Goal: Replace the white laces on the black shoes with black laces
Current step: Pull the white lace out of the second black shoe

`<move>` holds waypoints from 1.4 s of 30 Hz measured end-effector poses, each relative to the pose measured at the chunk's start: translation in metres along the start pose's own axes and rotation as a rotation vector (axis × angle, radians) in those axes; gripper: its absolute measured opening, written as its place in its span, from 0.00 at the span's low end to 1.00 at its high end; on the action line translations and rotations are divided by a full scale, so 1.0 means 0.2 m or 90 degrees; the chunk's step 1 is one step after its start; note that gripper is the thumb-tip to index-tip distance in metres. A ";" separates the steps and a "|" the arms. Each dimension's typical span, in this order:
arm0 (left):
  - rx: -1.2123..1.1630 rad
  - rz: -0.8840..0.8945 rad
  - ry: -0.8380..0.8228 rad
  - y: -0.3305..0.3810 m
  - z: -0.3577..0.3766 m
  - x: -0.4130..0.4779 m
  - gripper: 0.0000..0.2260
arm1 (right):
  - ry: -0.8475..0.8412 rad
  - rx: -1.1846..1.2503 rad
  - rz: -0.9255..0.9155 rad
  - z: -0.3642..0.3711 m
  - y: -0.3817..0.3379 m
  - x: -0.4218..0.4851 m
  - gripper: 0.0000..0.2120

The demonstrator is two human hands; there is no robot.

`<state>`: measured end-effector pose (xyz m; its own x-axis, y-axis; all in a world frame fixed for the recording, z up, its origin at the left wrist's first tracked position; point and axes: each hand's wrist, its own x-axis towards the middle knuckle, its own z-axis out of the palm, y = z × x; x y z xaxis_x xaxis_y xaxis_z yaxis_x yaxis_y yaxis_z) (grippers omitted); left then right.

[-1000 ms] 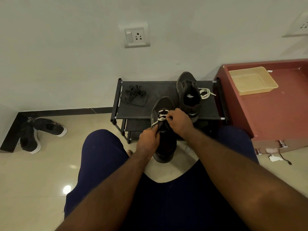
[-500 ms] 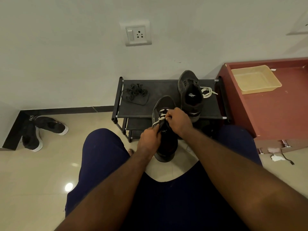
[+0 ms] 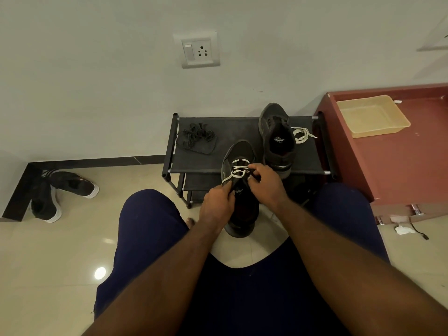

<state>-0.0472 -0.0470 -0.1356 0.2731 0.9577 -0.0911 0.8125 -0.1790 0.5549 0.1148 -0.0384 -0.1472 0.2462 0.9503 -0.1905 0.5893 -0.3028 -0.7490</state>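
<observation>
Fingers (image 3: 257,169) grip shoe (image 3: 240,151), white lace (image 3: 238,175); rack (image 3: 242,132) against wall (image 3: 97,81).

Fingers (image 3: 253,169) on white lace (image 3: 237,175) of shoe (image 3: 238,150)

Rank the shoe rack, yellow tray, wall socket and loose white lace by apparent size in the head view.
Largest to smallest:
shoe rack
yellow tray
wall socket
loose white lace
No near ties.

Four shoes (image 3: 238,149) (image 3: 276,122) (image 3: 72,184) (image 3: 42,202) (two far left), one rack (image 3: 230,128), one tray (image 3: 371,115)
</observation>
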 end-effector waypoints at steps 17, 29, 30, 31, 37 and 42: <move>0.011 0.005 -0.012 -0.03 0.02 0.00 0.14 | -0.047 -0.136 -0.046 -0.01 -0.07 0.04 0.14; -0.009 0.005 -0.002 -0.05 0.03 0.01 0.16 | 0.039 -0.007 -0.169 -0.08 -0.26 0.03 0.08; -0.007 0.005 -0.003 -0.05 0.03 0.01 0.16 | 0.047 0.014 -0.169 -0.09 -0.26 0.02 0.08; -0.006 0.005 -0.003 -0.05 0.03 0.01 0.16 | 0.048 0.025 -0.155 -0.10 -0.24 0.02 0.09; -0.027 -0.003 0.000 -0.05 0.03 0.01 0.15 | -0.064 -0.053 -0.014 -0.05 0.04 -0.03 0.14; -0.029 0.003 0.003 -0.04 0.03 0.00 0.12 | -0.011 -0.079 -0.047 -0.01 0.01 -0.06 0.12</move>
<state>-0.0512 -0.0462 -0.1448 0.2748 0.9578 -0.0843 0.7866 -0.1736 0.5925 0.1157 -0.0499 -0.1449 0.1858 0.9713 -0.1488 0.6962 -0.2370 -0.6776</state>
